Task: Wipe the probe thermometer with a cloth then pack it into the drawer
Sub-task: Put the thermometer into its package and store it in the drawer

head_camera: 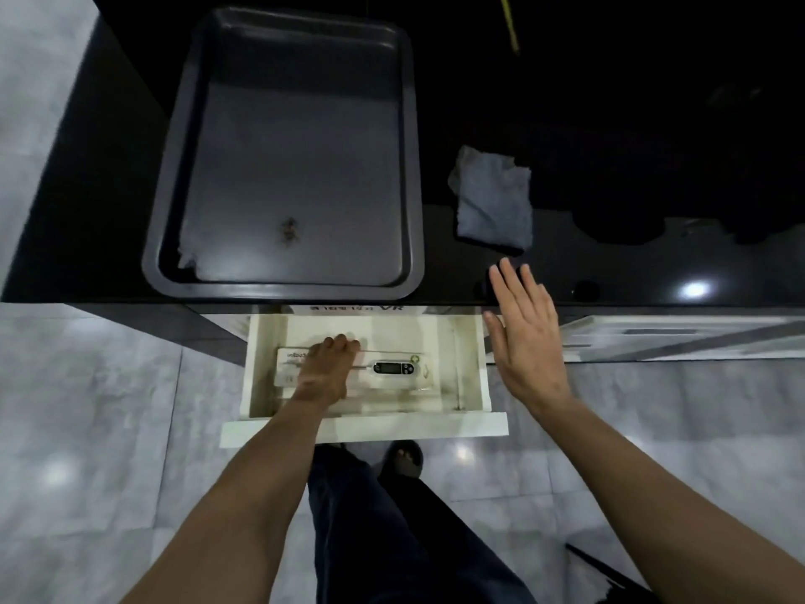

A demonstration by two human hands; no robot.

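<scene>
While the thermometer [390, 367] lies in its pack inside the open drawer [470, 364], long axis running left to right with the display to the right, my left hand [324, 372] rests on the pack's left end, fingers curled over its far edge. My right hand [520, 331] hovers spread beside the drawer, below the cloth [494, 198] on the bench [610, 263].

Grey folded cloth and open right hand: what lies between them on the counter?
Nothing: in the head view only bare glossy black countertop separates the grey folded cloth from the fingertips of the open right hand.
</scene>
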